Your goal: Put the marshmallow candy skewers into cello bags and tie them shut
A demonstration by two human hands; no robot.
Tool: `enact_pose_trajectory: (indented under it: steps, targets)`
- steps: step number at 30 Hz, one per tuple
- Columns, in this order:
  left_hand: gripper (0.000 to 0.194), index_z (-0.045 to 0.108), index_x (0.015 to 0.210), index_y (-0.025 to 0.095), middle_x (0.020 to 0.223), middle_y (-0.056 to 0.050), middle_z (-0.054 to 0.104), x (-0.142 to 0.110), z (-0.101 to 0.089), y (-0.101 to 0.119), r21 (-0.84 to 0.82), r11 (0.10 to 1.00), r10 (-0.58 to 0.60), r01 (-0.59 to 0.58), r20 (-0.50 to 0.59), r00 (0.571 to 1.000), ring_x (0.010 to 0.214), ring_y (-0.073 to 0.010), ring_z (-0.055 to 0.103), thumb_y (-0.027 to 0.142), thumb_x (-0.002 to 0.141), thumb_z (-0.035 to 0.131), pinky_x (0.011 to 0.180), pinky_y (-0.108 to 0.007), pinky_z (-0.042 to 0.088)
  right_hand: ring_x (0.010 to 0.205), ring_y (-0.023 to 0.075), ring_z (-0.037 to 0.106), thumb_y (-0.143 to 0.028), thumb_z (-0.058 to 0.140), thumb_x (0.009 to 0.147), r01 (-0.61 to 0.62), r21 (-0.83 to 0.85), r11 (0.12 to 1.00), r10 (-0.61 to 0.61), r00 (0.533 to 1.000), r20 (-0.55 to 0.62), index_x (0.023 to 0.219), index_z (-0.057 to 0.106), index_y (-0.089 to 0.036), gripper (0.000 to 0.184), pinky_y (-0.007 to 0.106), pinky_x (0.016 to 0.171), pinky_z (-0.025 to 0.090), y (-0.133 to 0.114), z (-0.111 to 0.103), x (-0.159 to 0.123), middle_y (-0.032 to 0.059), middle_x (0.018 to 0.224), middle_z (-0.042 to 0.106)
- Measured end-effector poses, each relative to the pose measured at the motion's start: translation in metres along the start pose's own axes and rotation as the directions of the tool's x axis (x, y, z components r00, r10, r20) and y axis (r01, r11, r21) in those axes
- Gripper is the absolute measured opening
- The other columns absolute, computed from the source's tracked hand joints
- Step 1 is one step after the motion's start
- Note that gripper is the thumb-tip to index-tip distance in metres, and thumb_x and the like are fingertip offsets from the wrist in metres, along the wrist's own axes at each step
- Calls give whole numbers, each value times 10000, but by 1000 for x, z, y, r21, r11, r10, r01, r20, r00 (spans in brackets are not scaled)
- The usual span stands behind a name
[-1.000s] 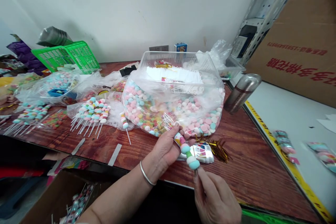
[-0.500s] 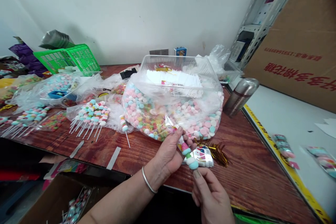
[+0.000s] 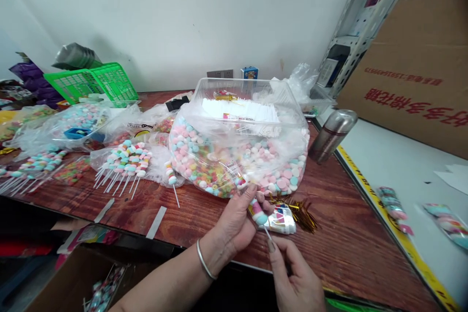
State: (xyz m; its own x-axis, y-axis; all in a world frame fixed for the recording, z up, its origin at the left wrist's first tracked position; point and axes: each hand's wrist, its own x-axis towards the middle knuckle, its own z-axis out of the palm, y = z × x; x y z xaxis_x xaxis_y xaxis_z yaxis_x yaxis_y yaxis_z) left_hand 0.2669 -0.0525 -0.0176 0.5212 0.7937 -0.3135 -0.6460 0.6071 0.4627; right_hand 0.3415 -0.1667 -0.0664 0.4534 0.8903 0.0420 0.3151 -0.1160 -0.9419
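My left hand (image 3: 236, 222) is closed around a clear printed wrapper (image 3: 236, 171) with a marshmallow skewer (image 3: 259, 216) partly inside it. The skewer's lower end, a blue marshmallow, shows below my fingers. Thumb and fingers of my right hand (image 3: 297, 273) pinch its white stick (image 3: 268, 233) near the bottom. Flat printed wrappers (image 3: 282, 220) lie on the table beside my left hand, next to gold twist ties (image 3: 303, 214). Behind the hands, bags of loose marshmallows (image 3: 283, 178) and gummy rings (image 3: 204, 175) sit in front of a clear plastic bin (image 3: 200, 88) with white sticks.
Several marshmallow skewers (image 3: 128, 158) lie to the left, with a single one (image 3: 170, 173) nearer. A steel thermos (image 3: 333, 135) stands at the right. Wrapped skewers (image 3: 392, 204) lie on the white surface. A cardboard box (image 3: 413, 68) is behind; an open box (image 3: 69, 278) sits below.
The skewer has moved up into the wrapper and my left hand, so fewer marshmallows show. My right hand has slid down the stick, which is now visible. The view has shifted slightly.
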Motion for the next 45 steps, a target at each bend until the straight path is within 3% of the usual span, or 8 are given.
enact_pose_trajectory:
  steps: [5, 9, 14, 22, 32, 36, 41, 45]
  targets:
    - [276, 641, 840, 97, 674, -19, 599, -12, -3, -23, 69, 995, -69, 66, 51, 996, 655, -114, 588, 342, 768, 749, 678, -236, 482, 733, 188, 652, -479, 514, 896, 35, 34, 999, -32, 994, -100, 863, 667, -194, 326, 222, 650, 498, -7, 6, 7, 55, 876, 719]
    - [354, 641, 991, 123, 904, -70, 667, -5, -8, -8, 8, 1000, -13, 13, 44, 999, 805, -153, 632, 353, 752, 764, 757, -280, 503, 692, 169, 624, -466, 520, 900, 40, 59, 997, -35, 996, -85, 901, 662, -186, 313, 220, 639, 482, -4, 0, 5, 21, 778, 679]
    - [247, 626, 888, 136, 628, 50, 545, 7, -3, 5, -24, 999, 45, -45, -2, 999, 564, -69, 532, 258, 740, 781, 688, -245, 496, 647, 157, 591, -472, 509, 907, -13, 111, 994, 15, 1000, -24, 881, 657, -184, 325, 229, 629, 466, -3, 3, -2, -2, 683, 626]
    - [285, 647, 911, 128, 737, -11, 610, -18, -3, -41, 178, 984, -31, 24, 37, 999, 692, -94, 552, 304, 731, 781, 707, -209, 430, 865, 234, 654, -554, 514, 864, -77, 242, 967, 110, 986, -126, 978, 657, -180, 417, 309, 765, 509, -2, 14, 9, 87, 956, 709]
    - [358, 701, 1060, 151, 930, -72, 659, -17, -12, -41, 285, 957, -51, 51, -7, 999, 804, -154, 580, 416, 826, 644, 793, -276, 436, 992, 238, 606, -564, 525, 855, -133, 257, 957, 184, 966, -184, 1099, 575, -204, 438, 359, 861, 466, -6, 13, 11, 92, 1106, 656]
    - [383, 698, 1108, 123, 991, -95, 679, -20, -19, -37, 305, 948, -124, 93, 84, 989, 868, -161, 597, 356, 814, 626, 804, -247, 441, 794, 163, 574, -513, 557, 871, -85, 354, 931, 153, 974, -166, 935, 603, -213, 310, 277, 728, 455, -2, 15, 13, 18, 865, 628]
    - [463, 671, 1159, 118, 707, -43, 649, -21, -28, -33, 422, 895, -223, 143, 146, 964, 469, -83, 492, 420, 810, 628, 452, -199, 348, 506, 100, 349, -496, 576, 866, -179, 670, 721, 213, 976, 31, 795, 537, -219, 288, 215, 477, 330, -2, 12, 16, -73, 577, 404]
    - [387, 708, 1096, 125, 850, -78, 696, -21, -26, -31, 478, 878, -95, 20, 133, 987, 642, -114, 588, 411, 854, 615, 653, -229, 462, 712, 161, 531, -482, 566, 868, -67, 335, 940, 106, 989, -99, 906, 637, -204, 290, 279, 671, 437, -5, 9, 12, 6, 750, 576]
